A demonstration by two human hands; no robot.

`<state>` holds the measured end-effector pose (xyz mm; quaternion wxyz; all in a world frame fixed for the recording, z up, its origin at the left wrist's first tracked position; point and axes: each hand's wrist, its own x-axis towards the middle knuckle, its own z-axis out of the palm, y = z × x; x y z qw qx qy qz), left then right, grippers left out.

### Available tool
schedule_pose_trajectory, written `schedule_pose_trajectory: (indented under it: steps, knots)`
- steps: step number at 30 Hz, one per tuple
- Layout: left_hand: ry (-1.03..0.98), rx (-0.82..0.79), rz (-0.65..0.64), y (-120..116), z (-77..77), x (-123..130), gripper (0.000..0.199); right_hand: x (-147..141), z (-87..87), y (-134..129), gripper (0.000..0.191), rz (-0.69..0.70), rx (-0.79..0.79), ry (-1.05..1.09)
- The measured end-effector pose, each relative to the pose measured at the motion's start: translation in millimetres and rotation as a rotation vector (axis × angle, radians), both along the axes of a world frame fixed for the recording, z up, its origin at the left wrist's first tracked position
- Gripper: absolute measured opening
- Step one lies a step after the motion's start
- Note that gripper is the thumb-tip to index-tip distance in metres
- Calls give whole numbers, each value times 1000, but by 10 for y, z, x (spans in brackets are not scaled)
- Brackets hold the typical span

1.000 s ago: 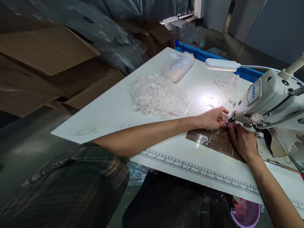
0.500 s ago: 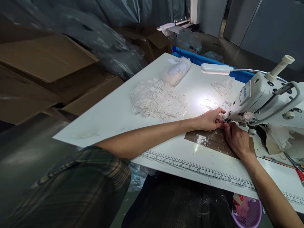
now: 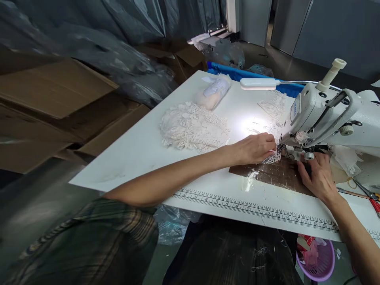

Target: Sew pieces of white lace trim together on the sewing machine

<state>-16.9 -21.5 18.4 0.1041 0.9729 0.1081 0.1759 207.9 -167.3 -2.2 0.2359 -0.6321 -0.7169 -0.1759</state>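
Note:
At the needle end of the white sewing machine (image 3: pixel 323 109), my left hand (image 3: pixel 258 148) is closed on a piece of white lace (image 3: pixel 272 157), its fingers bent and pressed together. The lace edge shows below those fingers, beside the presser foot. My right hand (image 3: pixel 320 178) is under the machine arm, right of the needle. Its thumb and fingers curl around something dark that I cannot make out; the fingertips are partly hidden. More flat lace (image 3: pixel 273 105) lies behind the needle, under the bright lamp (image 3: pixel 259 83).
A heap of white lace (image 3: pixel 192 126) and a wrapped pale roll (image 3: pixel 214 93) lie on the white table (image 3: pixel 124 158). A brown sheet (image 3: pixel 267 176) and a printed ruler (image 3: pixel 252 208) are near the front edge. Scissors (image 3: pixel 366 192) lie right; a purple basket (image 3: pixel 319 265) stands below.
My right hand has left the needle and moved right, under the machine arm. My left hand stays at the needle, its fingers now more curled, and the lace edge shows below it. The view shifted slightly.

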Motion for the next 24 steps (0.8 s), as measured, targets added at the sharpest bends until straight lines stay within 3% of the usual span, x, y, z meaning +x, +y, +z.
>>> schedule_pose_trajectory:
  steps: [4, 8, 11, 18, 24]
  knots:
    - [-59, -67, -91, 5, -188, 78, 19, -42, -11, 165, 28, 42, -226, 249]
    - [-59, -97, -135, 100, -230, 98, 18, -169, -12, 294, 30, -82, -387, 440]
    - [-50, -131, -122, 133, -216, 107, 18, -217, -29, 319, 31, -127, -389, 508]
    - [-158, -150, -70, 105, -248, 128, 17, -204, -84, 269, 32, -77, -332, 505]
    - [-76, 98, -67, 81, -230, 114, 22, -193, -159, 260, 33, -24, -247, 416]
